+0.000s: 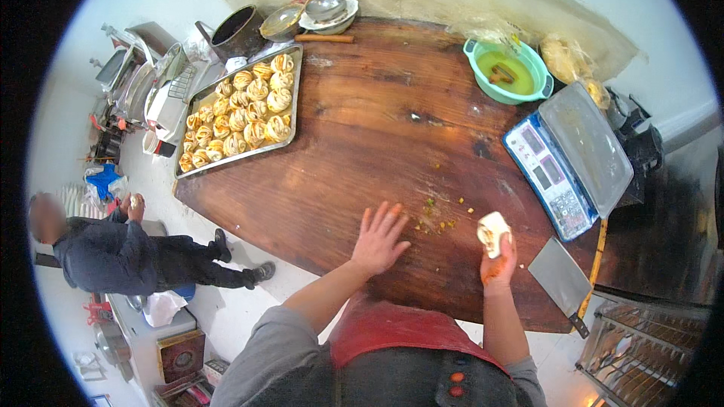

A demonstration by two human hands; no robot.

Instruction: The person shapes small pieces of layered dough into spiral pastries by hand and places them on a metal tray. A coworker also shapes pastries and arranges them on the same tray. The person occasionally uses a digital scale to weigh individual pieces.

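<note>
My right hand [499,260] holds a pale piece of filled dough [494,233] near the table's front right part; orange stains mark the hand. My left hand [380,240] is spread with its palm down, at or just over the wooden table [362,147], holding nothing. Small yellow and green crumbs [435,221] lie between the two hands. A metal baking tray [243,167] at the left is filled with several twisted dough rolls [237,118], yellow between their strands. To the right of my right hand lies a cleaver [560,278], its handle over the table's edge.
A digital scale [548,172] with a clear plastic tray [588,147] stands at right. Behind it is a green basin [509,70] of yellowish liquid. A rolling pin [324,38], bowls [283,22] and a dark pot [237,31] are at the back left. Another person [124,251] stands at left.
</note>
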